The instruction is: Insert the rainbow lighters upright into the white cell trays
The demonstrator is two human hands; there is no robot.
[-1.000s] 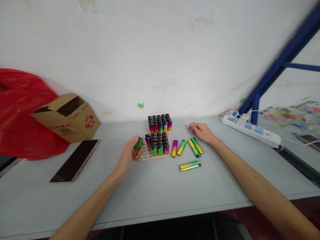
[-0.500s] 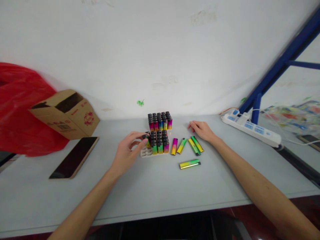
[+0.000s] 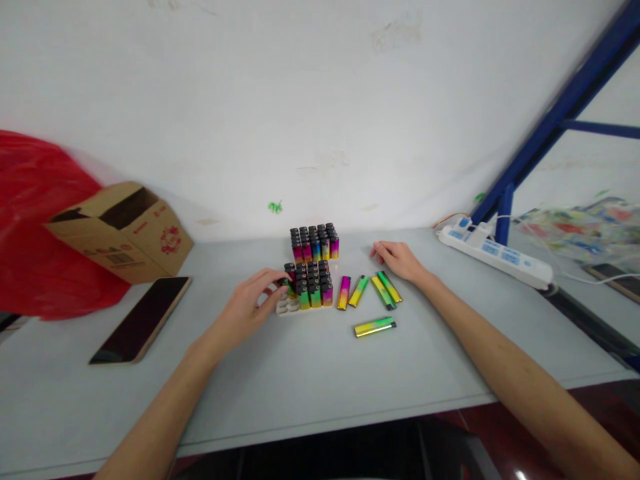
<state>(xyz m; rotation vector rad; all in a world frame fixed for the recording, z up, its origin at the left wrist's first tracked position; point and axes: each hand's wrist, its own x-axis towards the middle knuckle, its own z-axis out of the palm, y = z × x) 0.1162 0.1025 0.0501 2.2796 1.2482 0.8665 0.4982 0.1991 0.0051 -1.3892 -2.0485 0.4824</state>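
My left hand (image 3: 255,298) pinches a lighter (image 3: 286,285) with a black top at the left side of a white holder tray (image 3: 289,309). Upright green, yellow and purple lighters (image 3: 314,291) fill the tray's middle and right. My right hand (image 3: 397,259) rests on the table with its fingers curled in; whether anything is in them is hidden. Near it lie two green-yellow lighters (image 3: 383,293) side by side. A purple-yellow lighter (image 3: 343,293) and a green-yellow lighter (image 3: 359,291) lie by the tray. Closer to me is another green-yellow lighter (image 3: 375,327).
A second block of upright lighters (image 3: 315,243) stands behind, near the wall. On the left are a phone (image 3: 143,320), an open cardboard box (image 3: 127,233) and a red plastic bag (image 3: 45,220). A white power strip (image 3: 495,257) lies at the right.
The view has shifted slightly. My left hand still grips the lighter, which now sits a little lower at the tray. My right hand stays put on the table.
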